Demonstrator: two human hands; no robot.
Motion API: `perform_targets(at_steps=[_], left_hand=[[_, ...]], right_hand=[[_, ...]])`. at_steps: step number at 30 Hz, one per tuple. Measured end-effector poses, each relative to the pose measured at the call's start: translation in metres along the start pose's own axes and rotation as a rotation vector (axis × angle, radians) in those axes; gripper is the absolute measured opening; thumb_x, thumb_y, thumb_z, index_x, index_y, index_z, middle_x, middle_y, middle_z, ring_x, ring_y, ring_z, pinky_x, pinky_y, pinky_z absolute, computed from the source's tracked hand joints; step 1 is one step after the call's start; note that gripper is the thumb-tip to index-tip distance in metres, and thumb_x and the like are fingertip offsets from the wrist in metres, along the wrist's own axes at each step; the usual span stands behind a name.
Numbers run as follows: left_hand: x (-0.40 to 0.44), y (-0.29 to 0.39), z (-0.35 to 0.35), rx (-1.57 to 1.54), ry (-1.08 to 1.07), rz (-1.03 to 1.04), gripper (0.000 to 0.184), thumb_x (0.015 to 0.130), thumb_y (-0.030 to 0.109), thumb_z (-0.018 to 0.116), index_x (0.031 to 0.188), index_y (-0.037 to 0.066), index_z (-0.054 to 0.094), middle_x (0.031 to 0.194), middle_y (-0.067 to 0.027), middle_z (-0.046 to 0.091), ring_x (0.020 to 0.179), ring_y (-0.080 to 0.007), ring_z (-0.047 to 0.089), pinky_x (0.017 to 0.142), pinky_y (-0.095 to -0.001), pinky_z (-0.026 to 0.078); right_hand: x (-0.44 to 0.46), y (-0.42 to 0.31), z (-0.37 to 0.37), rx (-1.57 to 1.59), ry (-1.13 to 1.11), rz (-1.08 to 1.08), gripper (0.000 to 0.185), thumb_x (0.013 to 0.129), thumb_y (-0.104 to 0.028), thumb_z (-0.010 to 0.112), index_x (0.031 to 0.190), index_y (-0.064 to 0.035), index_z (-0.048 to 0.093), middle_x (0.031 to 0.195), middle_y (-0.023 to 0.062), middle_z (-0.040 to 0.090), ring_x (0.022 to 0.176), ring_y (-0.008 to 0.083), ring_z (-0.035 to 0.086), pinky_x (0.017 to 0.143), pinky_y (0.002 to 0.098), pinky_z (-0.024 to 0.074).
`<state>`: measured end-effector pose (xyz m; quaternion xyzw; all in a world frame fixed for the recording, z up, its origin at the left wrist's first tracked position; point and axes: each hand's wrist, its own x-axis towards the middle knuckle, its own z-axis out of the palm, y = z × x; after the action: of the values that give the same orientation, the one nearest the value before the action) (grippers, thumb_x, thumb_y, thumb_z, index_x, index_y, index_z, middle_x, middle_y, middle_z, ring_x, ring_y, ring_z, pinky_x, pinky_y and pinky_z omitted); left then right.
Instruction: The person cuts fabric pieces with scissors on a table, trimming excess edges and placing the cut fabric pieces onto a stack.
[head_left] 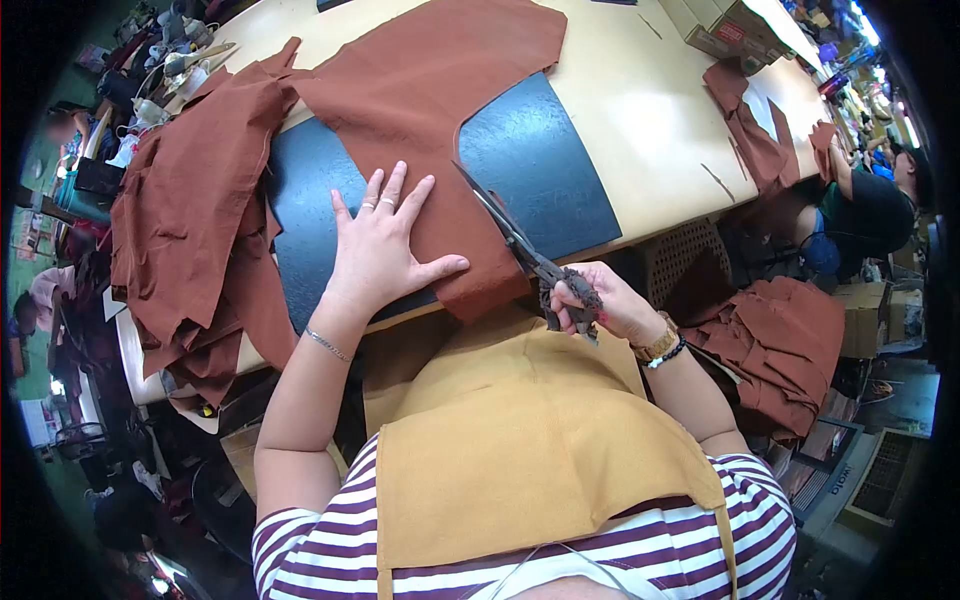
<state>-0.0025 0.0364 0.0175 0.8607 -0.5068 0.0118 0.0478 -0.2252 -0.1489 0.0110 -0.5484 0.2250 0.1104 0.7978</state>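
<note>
A large reddish-brown fabric piece [430, 90] lies over a dark blue board [540, 150] and hangs slightly past the table's front edge. My left hand [385, 235] lies flat with fingers spread, pressing on the fabric's left part and the board. In my right hand [600, 305] are scissors [515, 235], their handles wrapped in dark cloth. The blades point up and left along the fabric's right edge, their tips near its inward curve. Whether the blades are parted is hard to tell.
More brown fabric [190, 210] is heaped at the table's left, and another pile [770, 345] sits low at the right. A cardboard box [735, 35] stands at the back right of the table [650, 110]. Another person [870, 210] is at the far right, beside brown pieces.
</note>
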Motion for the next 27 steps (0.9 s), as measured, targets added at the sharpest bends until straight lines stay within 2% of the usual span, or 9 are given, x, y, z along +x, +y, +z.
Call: perform_targets(at_steps=[11,16,19,22,27], left_hand=[[-0.012,0.012,-0.002,-0.023,0.014,-0.003,0.098,0.064,0.077,0.059,0.139,0.015,0.043,0.146,-0.0198,0.033,0.137,-0.0368,0.028,0.102,-0.0711,0.015],[0.013,-0.003,-0.014,0.028,0.059,0.036,0.079,0.076,0.067,0.057,0.137,0.018,0.044,0.147,-0.0164,0.032,0.138,-0.0352,0.026,0.104,-0.0681,0.015],[0.047,-0.030,-0.014,0.020,0.094,0.196,0.089,0.070,0.069,0.062,0.140,0.018,0.041,0.149,-0.0163,0.028,0.140,-0.0352,0.021,0.108,-0.0621,0.015],[0.066,-0.045,-0.008,-0.012,-0.023,0.336,0.098,0.065,0.071,0.064,0.142,0.018,0.037,0.151,-0.0158,0.026,0.141,-0.0347,0.018,0.110,-0.0598,0.015],[0.062,-0.043,0.001,-0.034,-0.120,0.267,0.107,0.062,0.074,0.064,0.145,0.015,0.031,0.153,-0.0150,0.021,0.142,-0.0339,0.016,0.110,-0.0598,0.014]], right_hand=[[-0.006,0.003,-0.002,-0.015,-0.017,-0.020,0.019,0.087,-0.021,0.065,0.080,-0.0050,0.059,0.067,0.0007,0.059,0.056,0.0056,0.058,0.047,0.0178,0.0411],[-0.002,0.006,-0.003,-0.023,-0.056,-0.043,0.018,0.087,-0.022,0.064,0.080,-0.0057,0.059,0.069,-0.0007,0.059,0.058,0.0057,0.059,0.050,0.0179,0.0430],[0.000,0.009,0.001,0.017,-0.053,-0.050,0.020,0.087,-0.025,0.065,0.081,-0.0060,0.060,0.071,-0.0012,0.059,0.058,0.0056,0.059,0.050,0.0178,0.0430],[0.004,0.011,0.002,0.050,-0.049,-0.054,0.022,0.088,-0.027,0.065,0.082,-0.0059,0.061,0.071,-0.0015,0.059,0.059,0.0055,0.059,0.050,0.0180,0.0432],[0.004,0.017,0.003,0.060,-0.041,-0.092,0.020,0.089,-0.024,0.064,0.083,-0.0049,0.062,0.073,-0.0012,0.059,0.059,0.0055,0.058,0.051,0.0189,0.0461]])
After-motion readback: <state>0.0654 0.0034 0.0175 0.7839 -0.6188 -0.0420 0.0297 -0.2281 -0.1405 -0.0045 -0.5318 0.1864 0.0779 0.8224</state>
